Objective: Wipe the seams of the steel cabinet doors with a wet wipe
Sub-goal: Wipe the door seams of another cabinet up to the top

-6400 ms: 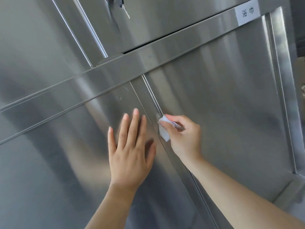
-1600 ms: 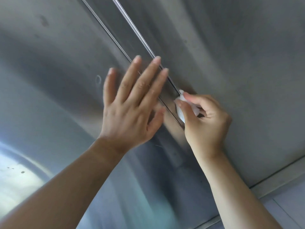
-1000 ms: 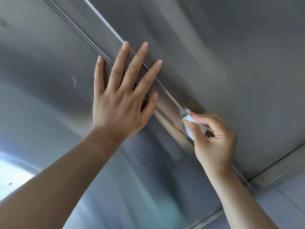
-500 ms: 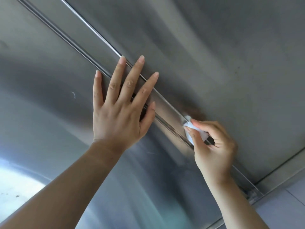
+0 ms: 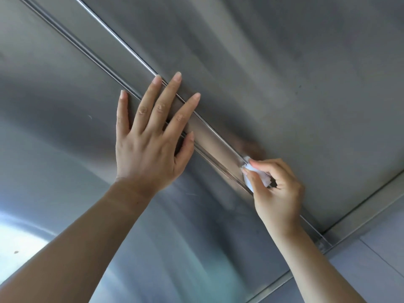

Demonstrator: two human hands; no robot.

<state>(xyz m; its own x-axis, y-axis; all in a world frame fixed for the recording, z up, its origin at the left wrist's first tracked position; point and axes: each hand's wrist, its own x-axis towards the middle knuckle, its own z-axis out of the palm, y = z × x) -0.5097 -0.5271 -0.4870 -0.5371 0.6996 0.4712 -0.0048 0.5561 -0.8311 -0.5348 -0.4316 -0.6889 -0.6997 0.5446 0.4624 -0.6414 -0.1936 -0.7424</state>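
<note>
Two brushed steel cabinet doors meet at a seam (image 5: 122,43) that runs diagonally from upper left to lower right. My right hand (image 5: 276,191) pinches a small folded white wet wipe (image 5: 251,171) between thumb and fingers and presses it against the seam low on the doors. My left hand (image 5: 150,138) lies flat with fingers spread on the left door (image 5: 54,127), its fingertips crossing the seam higher up. The right door (image 5: 295,73) fills the upper right.
The bottom rail of the cabinet frame (image 5: 360,211) crosses the lower right corner, where the seam ends (image 5: 321,238). A grey floor or wall panel (image 5: 376,265) lies beyond it. A bright reflection (image 5: 19,235) shows on the left door.
My right hand with the wipe has slid down the seam toward the bottom rail. My left hand has stayed flat on the left door, following slightly downward.
</note>
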